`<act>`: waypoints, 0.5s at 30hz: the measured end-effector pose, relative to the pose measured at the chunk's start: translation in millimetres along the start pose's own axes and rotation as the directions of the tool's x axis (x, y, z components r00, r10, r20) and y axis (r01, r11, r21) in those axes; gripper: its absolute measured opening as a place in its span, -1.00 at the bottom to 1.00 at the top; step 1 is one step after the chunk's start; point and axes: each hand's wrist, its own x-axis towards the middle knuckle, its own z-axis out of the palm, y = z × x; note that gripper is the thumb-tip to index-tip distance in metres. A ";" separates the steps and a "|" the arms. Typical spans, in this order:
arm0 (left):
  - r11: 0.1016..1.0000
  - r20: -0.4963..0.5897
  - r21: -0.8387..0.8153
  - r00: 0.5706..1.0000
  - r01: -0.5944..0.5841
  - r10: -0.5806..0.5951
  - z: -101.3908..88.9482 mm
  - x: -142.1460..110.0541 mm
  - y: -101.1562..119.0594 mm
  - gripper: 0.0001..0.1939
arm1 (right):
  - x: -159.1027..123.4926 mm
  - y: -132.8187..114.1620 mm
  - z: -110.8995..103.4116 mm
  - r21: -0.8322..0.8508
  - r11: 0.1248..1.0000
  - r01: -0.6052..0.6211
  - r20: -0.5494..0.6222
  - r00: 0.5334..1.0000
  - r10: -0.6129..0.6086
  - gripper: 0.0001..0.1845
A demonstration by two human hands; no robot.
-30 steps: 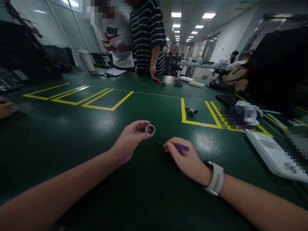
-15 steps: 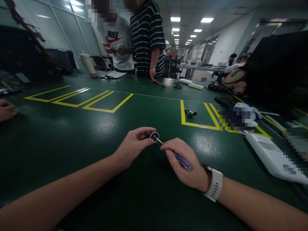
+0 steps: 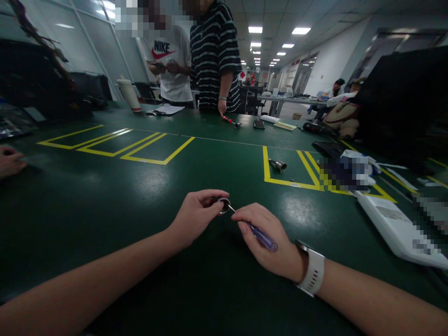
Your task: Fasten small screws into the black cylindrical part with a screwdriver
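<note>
Between the thumb and fingers of my left hand (image 3: 198, 214) is a small round metal cup-like part (image 3: 224, 206), its rim facing right and much of it covered by the fingers. My right hand (image 3: 268, 238) grips a screwdriver with a purple see-through handle (image 3: 263, 237). Its thin shaft points up and left, and the tip reaches the mouth of the metal part; I cannot tell what it touches inside. A similar metal piece with a stem (image 3: 279, 164) lies beyond, within a yellow-taped area. A tiny dark bit (image 3: 291, 180) lies near it.
Yellow tape outlines (image 3: 143, 161) mark the green table (image 3: 224, 158). A white device (image 3: 399, 228) and a cloth bundle (image 3: 357, 165) lie at right. Across the table, a person's hand (image 3: 222, 108) touches a red-handled tool (image 3: 227, 119). Another person's hand (image 3: 12, 161) rests at far left.
The metal part has tilted and its opening now shows less of the inside. Both hands have shifted slightly, with the screwdriver still at the opening.
</note>
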 end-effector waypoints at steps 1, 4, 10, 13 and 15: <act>1.000 -0.008 0.013 1.000 -0.003 0.003 0.1 0.1 -0.3 -0.75 | -0.1 -0.3 0.1 -0.002 1.000 0.009 0.004 1.000 -0.009 -0.77; 0.999 -0.022 0.032 1.000 -0.007 0.007 -0.1 0.5 -1.5 -0.74 | -0.4 -1.1 0.3 -0.015 1.000 0.024 0.003 1.000 -0.024 -0.77; 1.000 -0.021 -0.003 1.000 0.015 -0.015 0.4 0.7 -2.0 -0.75 | -0.1 -4.7 0.4 -0.067 0.997 0.033 0.027 0.999 -0.031 -0.78; 0.999 -0.028 -0.035 0.999 0.028 -0.029 1.2 1.5 -1.2 -0.77 | 0.6 -6.9 -1.0 -0.028 1.000 0.004 0.023 1.000 -0.003 -0.78; 0.996 -0.052 -0.083 0.998 0.035 -0.039 0.7 3.0 -0.5 -0.77 | 1.0 -6.3 -2.3 0.050 0.997 -0.052 -0.034 0.998 0.054 -0.79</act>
